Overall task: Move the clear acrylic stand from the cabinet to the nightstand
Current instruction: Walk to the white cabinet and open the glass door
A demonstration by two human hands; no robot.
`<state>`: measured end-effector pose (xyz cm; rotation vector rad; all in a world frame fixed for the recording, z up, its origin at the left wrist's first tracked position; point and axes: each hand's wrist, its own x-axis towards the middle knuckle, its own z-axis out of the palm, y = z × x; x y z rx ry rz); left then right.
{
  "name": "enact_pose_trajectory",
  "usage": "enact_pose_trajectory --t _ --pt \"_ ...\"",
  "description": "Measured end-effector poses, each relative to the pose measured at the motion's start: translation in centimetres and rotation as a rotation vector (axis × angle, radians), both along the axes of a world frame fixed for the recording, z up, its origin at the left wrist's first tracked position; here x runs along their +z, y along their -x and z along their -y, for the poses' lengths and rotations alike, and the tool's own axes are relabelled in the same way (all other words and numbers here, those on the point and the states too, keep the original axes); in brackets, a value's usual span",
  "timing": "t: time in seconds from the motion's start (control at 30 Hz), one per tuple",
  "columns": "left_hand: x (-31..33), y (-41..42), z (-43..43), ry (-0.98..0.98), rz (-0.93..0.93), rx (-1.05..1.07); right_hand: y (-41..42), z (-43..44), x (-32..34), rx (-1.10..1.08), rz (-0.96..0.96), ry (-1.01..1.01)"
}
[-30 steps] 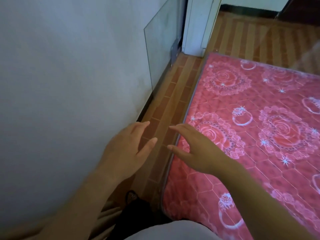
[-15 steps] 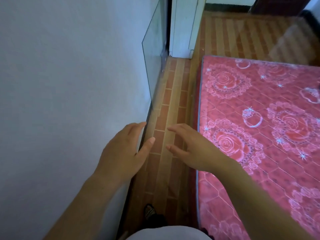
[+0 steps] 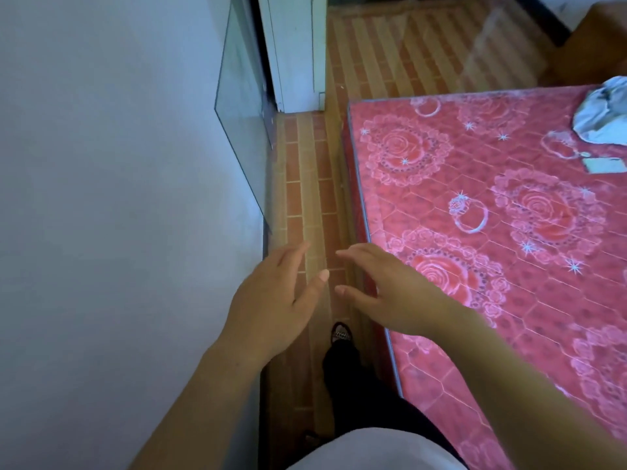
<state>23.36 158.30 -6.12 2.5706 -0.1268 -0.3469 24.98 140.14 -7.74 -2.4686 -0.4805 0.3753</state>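
Note:
My left hand (image 3: 271, 300) and my right hand (image 3: 390, 293) are held out side by side over the narrow strip of floor, palms facing each other, fingers nearly straight and thumbs spread. A pale glare with straight edges (image 3: 502, 45) hangs beyond them over the floor. It may be the clear acrylic stand, carried between my palms. Its outline is too faint to trace, and I cannot tell where my hands touch it. No cabinet or nightstand is in view.
A white wall runs along the left, with a glass pane (image 3: 244, 130) leaning on it. A bed with a red rose-patterned cover (image 3: 509, 232) fills the right; a grey cloth (image 3: 604, 113) lies at its far corner. A white door frame (image 3: 295, 56) stands ahead.
The view has moved forward along the gap between wall and bed. The bed's far corner and the grey cloth have come into sight. Both hands keep the same pose.

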Motion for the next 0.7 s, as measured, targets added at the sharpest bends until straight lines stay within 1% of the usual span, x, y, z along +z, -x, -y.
enact_pose_trajectory --t 0.17,0.27,0.33,0.47,0.7 --pt "0.4 -9.9 1.9 -0.003 0.058 -0.049 -8.7 2.1 0.1 -0.045 0.055 -0.023" --pt "2.0 -16.3 3.4 -0.022 0.094 -0.056 -14.9 3.7 1.4 -0.055 0.077 -0.047" --pt "3.3 -20.1 4.5 -0.006 0.095 -0.054 -18.8 4.7 2.4 -0.068 0.103 -0.055" --pt "4.4 -26.9 5.5 0.019 0.170 -0.073 -25.8 6.2 3.4 -0.067 0.128 -0.060" --pt "3.9 -37.7 6.0 0.031 0.169 -0.109 -35.8 7.1 3.3 -0.089 0.146 -0.065"
